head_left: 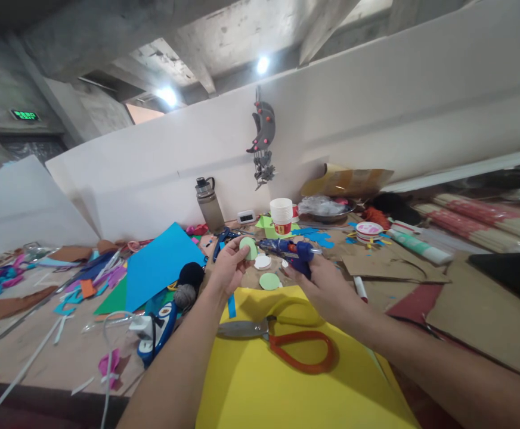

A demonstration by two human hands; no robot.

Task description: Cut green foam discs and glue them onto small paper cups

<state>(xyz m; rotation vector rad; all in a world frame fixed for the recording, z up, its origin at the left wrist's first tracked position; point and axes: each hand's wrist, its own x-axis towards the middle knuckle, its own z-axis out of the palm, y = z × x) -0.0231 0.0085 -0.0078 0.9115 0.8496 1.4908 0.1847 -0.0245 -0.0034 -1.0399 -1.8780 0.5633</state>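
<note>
Between the fingers of my left hand point(229, 264) is a light green paper disc point(250, 248), held upright. My right hand point(316, 274) grips a blue hot glue gun point(293, 250), its nozzle pointing left at the disc. Whether the nozzle touches the disc I cannot tell. Below them on the table lie a white disc point(262, 261) and a second light green disc point(269, 281). Closer to me, large scissors point(302, 351) with one orange and one yellow handle loop rest on a yellow sheet point(260, 393).
Stacked paper cups point(281, 211) and a grey bottle point(210, 205) stand at the back. To the left are a blue sheet point(155, 259), yarn balls point(191, 277) and a power strip point(159, 333) with a white cord. Cardboard point(488, 322) and a marker point(361, 289) lie right.
</note>
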